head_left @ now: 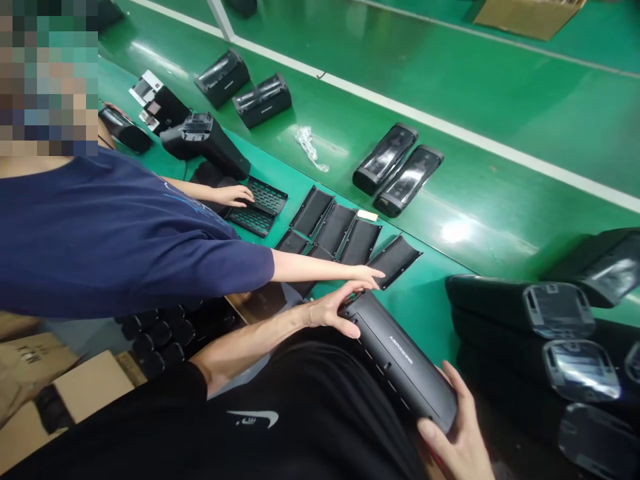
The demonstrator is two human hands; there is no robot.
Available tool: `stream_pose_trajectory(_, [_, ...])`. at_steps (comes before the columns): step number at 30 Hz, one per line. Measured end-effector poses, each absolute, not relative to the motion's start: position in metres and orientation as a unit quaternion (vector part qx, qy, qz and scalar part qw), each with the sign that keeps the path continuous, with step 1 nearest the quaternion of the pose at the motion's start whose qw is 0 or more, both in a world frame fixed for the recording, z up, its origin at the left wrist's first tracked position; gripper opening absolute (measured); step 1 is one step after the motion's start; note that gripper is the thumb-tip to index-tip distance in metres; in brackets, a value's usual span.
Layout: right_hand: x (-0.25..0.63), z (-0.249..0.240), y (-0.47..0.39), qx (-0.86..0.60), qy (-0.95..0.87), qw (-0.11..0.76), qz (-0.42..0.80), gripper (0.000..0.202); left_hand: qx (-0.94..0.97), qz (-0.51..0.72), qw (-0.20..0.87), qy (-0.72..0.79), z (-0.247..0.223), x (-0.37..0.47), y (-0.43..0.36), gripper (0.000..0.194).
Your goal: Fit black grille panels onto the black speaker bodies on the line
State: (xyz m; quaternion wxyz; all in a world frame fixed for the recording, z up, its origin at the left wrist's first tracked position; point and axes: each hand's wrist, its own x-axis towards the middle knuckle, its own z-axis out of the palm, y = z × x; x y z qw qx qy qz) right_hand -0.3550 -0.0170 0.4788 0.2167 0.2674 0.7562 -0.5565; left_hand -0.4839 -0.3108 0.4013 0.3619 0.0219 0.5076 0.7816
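A long black speaker casing [407, 357] with pale lettering lies slanted close to my body. My left hand [333, 313] grips its far-left end, thumb on the near side and fingers over the top edge. At the opposite end, my right hand [457, 427] holds the casing between thumb and fingers. Just beyond my left hand, a co-worker's hand [367, 275] reaches to a curved black panel [397, 259] on the green table. That co-worker's other hand [235, 195] rests on perforated black grilles [267, 197].
Several curved black panels [335, 230] lie on the green table [425, 293]. Stacked black casings [500, 313] stand at right. Two glossy black units [410, 180] and a clear plastic bag [309, 147] sit farther back. Cardboard boxes [93, 383] are at lower left.
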Motion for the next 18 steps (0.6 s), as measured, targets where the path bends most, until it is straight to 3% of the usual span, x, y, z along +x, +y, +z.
stream_pose_trajectory(4, [-0.343,0.492,-0.044,0.335,0.687,0.176,-0.621,0.093,0.001,0.761,0.391,0.518,0.400,-0.481,-0.320,0.091])
stream_pose_trajectory(8, [-0.346,0.502,-0.054,0.329,0.712,0.159,-0.600,0.084,-0.028,0.742,0.420,0.521,0.407,-0.481,-0.319,0.086])
stream_pose_trajectory(13, [-0.352,0.502,-0.058,0.362,0.700,0.131,-0.601,0.078,-0.054,0.776,0.371,0.506,0.405,-0.470,-0.311,0.077])
stream_pose_trajectory(18, [-0.363,0.501,-0.065,0.389,0.641,0.128,-0.649,0.075,-0.081,0.772,0.366,0.513,0.403,-0.470,-0.309,0.080])
